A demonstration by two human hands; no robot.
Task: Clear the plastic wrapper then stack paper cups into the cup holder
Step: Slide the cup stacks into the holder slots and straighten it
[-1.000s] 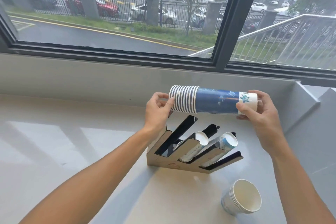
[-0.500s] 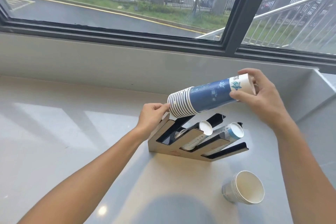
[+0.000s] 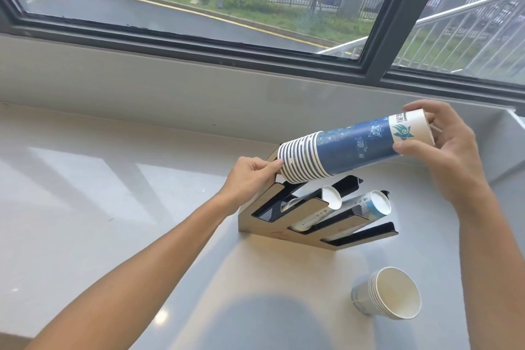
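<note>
Nearest the camera, one short stack of white paper cups (image 3: pixel 387 294) lies on its side on the pale counter (image 3: pixel 113 207), mouths turned toward the viewer; about five rims can be counted, though the inner ones blur together. It lies well apart from the holder and from both hands.

Beyond it stands one cup holder (image 3: pixel 298 226), a tan board with black sloped channels. Four channels are visible. The two middle channels each hold one stack of cups: a white-bottomed stack (image 3: pixel 321 202) and, to its right, a blue-patterned stack (image 3: pixel 366 207). The nearest, lowest channel (image 3: pixel 366 234) appears to have something pale at its lower end; what it is cannot be told. The farthest channel lies directly under the stack in hand.

Above the holder, one long stack of blue paper cups (image 3: pixel 349 152) is held tilted, rim end low and to the left, base end high and to the right. About a dozen white rims show at the low end, just above the mouth of the farthest channel; whether they touch it cannot be told.

The left hand (image 3: pixel 250 176) is curled, fingertips pressed against the lowest rims. The right hand (image 3: pixel 443 148) is partly spread, thumb and fingers pinching the white base end of that stack.

Farthest, a dark window frame (image 3: pixel 392 17) runs above the sill wall.
</note>
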